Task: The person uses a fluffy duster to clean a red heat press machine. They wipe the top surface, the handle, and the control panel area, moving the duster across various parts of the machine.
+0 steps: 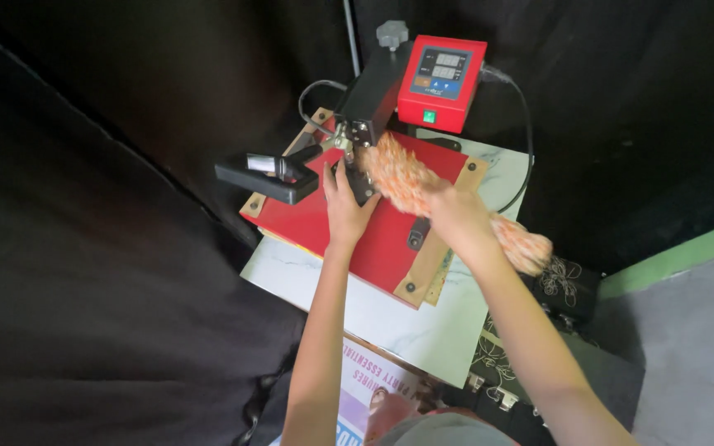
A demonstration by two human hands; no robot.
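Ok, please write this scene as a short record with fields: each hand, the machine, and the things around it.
left hand: flat on the red top plate, fingers near the arm's hinge
right hand: holds an orange-and-white fluffy duster against the machine
machine: red heat press, black handle at left, red control box behind
support: white marbled table
surroundings: black cloth around, black patterned bag at right
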